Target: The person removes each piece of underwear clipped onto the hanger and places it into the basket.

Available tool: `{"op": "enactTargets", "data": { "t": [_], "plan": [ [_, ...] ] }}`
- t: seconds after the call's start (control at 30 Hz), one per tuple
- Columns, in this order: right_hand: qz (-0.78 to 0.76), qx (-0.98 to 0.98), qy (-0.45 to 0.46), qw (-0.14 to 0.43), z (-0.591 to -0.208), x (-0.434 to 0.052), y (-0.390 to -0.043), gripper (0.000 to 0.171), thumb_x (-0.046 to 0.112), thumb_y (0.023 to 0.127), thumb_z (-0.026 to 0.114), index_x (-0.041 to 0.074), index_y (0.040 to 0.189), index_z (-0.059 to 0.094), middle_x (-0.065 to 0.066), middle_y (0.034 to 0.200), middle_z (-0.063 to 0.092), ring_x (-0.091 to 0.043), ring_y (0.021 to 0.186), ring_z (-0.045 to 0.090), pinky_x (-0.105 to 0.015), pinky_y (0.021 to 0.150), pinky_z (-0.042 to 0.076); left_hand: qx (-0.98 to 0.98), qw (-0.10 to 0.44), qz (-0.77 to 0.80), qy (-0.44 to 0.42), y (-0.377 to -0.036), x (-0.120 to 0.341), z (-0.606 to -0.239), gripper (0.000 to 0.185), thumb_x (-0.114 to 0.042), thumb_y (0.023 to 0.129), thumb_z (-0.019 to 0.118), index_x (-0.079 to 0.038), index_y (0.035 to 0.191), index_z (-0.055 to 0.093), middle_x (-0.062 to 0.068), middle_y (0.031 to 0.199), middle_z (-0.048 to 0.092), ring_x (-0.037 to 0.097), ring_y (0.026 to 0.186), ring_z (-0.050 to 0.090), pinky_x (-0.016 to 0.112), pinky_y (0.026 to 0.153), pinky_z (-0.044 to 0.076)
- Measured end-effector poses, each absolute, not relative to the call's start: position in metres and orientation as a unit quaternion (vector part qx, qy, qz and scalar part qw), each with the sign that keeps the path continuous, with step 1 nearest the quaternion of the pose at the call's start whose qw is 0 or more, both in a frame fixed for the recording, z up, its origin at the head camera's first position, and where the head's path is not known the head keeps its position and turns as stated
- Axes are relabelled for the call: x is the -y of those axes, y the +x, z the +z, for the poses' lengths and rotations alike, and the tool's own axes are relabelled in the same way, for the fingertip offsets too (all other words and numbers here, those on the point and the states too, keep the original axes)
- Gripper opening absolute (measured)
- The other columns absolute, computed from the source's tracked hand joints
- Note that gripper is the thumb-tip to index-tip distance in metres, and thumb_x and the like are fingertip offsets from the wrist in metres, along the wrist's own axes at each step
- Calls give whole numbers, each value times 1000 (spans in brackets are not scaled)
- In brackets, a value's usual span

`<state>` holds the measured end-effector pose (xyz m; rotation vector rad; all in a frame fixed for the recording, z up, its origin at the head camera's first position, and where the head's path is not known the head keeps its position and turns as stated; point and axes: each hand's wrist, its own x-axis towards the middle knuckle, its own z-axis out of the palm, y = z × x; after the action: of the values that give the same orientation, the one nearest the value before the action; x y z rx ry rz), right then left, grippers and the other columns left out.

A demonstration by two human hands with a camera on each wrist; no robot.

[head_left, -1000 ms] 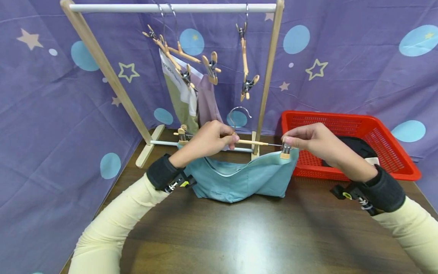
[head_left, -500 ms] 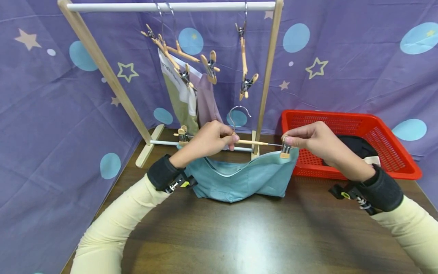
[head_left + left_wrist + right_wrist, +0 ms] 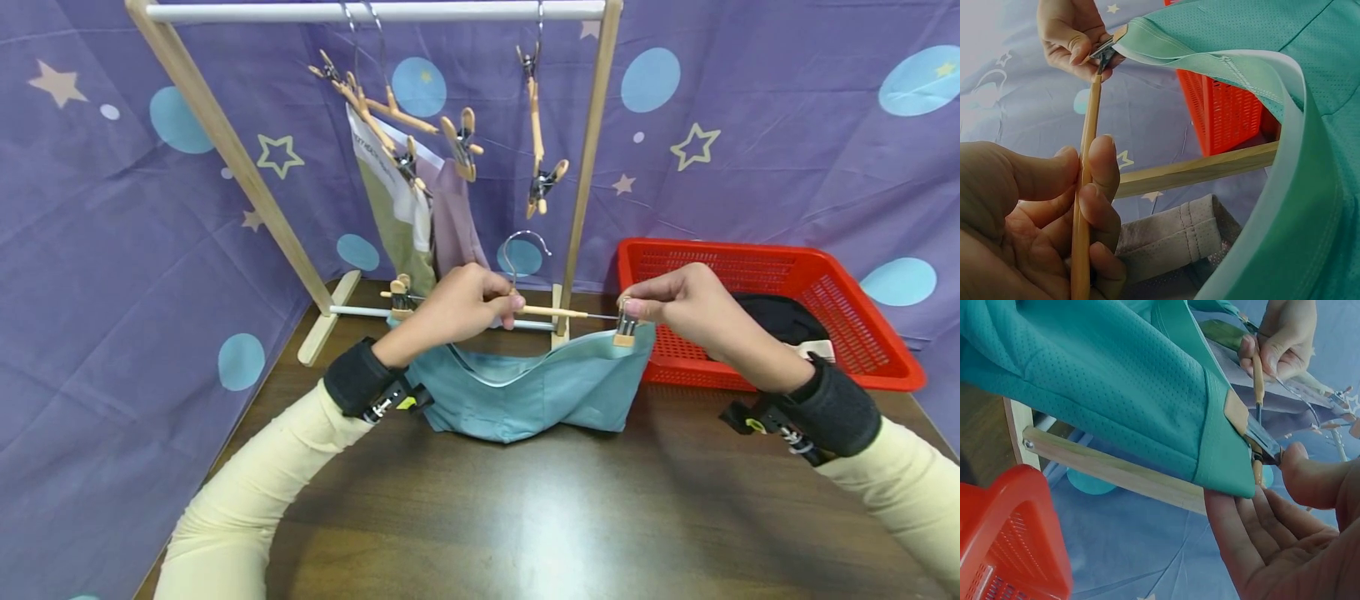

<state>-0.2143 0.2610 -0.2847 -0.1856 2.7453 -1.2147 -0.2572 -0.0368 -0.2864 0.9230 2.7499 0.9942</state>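
Teal shorts [image 3: 525, 392] clipped to wooden hanger [image 3: 551, 312], held level above counter [image 3: 525, 517].
Left hand [image 3: 457, 304] pinches the bar for support; right hand [image 3: 678, 304] squeezes the 3 o'clock clip [image 3: 625, 327] onto the waistband; red basket [image 3: 862, 333] beyond.

Left hand [image 3: 457, 304] covers the middle of the hanger bar [image 3: 555, 312]. Print on the white garment [image 3: 375, 154] up behind the fingers: too small to read. Dark cloth in the red basket [image 3: 862, 300]: partly behind right hand [image 3: 686, 304].
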Motion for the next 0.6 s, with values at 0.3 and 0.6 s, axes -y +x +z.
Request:
{"op": "enactTargets", "data": {
  "t": [0.3, 0.6],
  "plan": [
    [-383, -921, -55, 46, -281, -257, -211, 35, 27, 97, 72, 4, 124, 73, -16, 119, 75, -27, 112, 61, -24, 76, 50, -893, 42, 330, 302, -256, 37, -286, 29, -19, 103, 62, -10, 80, 77, -1, 66, 71, 7, 45, 33, 21, 45, 24],
    [-376, -924, -53, 33, -279, -254, -210, 34, 24, 96, 73, 3, 122, 74, -17, 115, 76, -26, 107, 60, -24, 70, 47, -897, 64, 325, 292, -257, 37, -282, 26, -21, 103, 63, -11, 85, 79, 1, 71, 74, 7, 47, 37, 20, 46, 28]
  ]
}}
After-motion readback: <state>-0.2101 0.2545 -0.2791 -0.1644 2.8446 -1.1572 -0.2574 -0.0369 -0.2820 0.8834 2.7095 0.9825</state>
